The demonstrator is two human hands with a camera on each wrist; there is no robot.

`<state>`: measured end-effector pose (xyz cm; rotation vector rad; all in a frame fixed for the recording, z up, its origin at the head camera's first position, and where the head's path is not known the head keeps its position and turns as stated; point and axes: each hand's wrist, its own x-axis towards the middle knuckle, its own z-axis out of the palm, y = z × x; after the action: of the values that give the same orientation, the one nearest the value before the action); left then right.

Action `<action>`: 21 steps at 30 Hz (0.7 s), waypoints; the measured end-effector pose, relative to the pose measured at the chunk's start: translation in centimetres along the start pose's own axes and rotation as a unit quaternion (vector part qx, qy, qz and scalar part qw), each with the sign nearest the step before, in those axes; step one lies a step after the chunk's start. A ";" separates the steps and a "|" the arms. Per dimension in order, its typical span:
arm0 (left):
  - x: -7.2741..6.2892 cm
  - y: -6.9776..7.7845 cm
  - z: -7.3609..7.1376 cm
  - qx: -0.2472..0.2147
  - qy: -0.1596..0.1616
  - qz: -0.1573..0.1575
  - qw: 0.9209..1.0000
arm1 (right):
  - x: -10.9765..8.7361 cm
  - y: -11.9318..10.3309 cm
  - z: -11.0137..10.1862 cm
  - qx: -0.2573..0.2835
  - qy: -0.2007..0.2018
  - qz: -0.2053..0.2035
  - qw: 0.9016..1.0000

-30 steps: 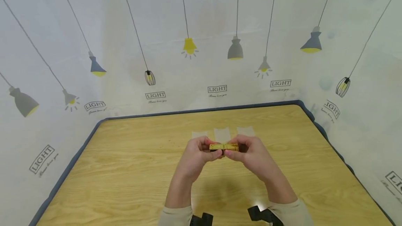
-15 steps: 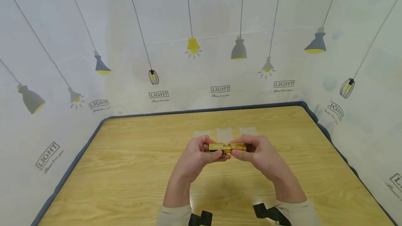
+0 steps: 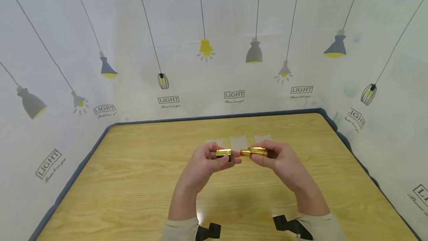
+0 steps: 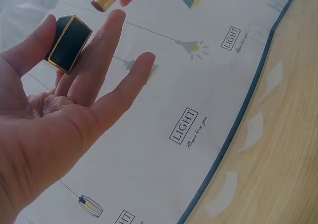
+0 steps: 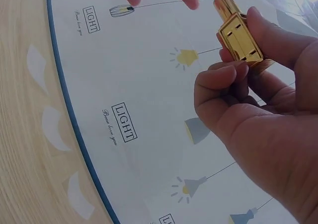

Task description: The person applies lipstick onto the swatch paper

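My left hand [image 3: 204, 167] pinches a gold-edged lipstick cap [image 3: 223, 152] between thumb and fingers; a dark green-black side of the cap [image 4: 71, 44] faces the left wrist view, and two of the fingers stretch out past it. In my right hand [image 3: 282, 162] is the gold lipstick [image 3: 258, 151], held by its square base with the round tube pointing left toward the cap. A small gap separates the two parts. The right wrist view shows the gold base of the lipstick [image 5: 242, 40] between thumb and curled fingers. At the tube's end a reddish-brown tip shows in the left wrist view.
Three pale translucent strips [image 3: 239, 143] lie in a row on the wooden table [image 3: 133, 181], just beyond the hands. A blue edging [image 3: 187, 119] borders the table, and a white curtain printed with lamps [image 3: 214, 77] surrounds it. Black camera mounts [image 3: 210, 231] sit at both wrists.
The lipstick and cap were together a second ago, then partly apart with the gold tube showing. Now they are fully separated, the right hand having moved right and the left hand slightly left.
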<state>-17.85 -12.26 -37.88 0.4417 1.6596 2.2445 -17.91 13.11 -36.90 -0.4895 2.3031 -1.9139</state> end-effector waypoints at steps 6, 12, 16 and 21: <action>-0.1 0.2 -1.3 0.025 0.030 0.012 0.999 | 0.1 0.1 -0.8 -0.003 0.048 0.022 0.999; 0.5 0.0 -3.0 0.152 0.135 -0.010 0.979 | 0.9 0.7 -1.1 -0.026 0.072 0.054 0.996; 1.4 -0.6 -4.4 0.281 0.216 -0.015 0.935 | 1.4 1.0 -1.3 -0.033 0.079 0.065 0.994; 2.1 -1.9 -6.4 0.424 0.271 -0.013 0.864 | 1.8 1.2 -1.4 -0.008 0.070 0.076 0.995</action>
<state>-22.38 -16.34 -41.41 -0.0669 2.9015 1.5583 -20.22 14.08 -37.54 -0.1812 2.3647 -1.9153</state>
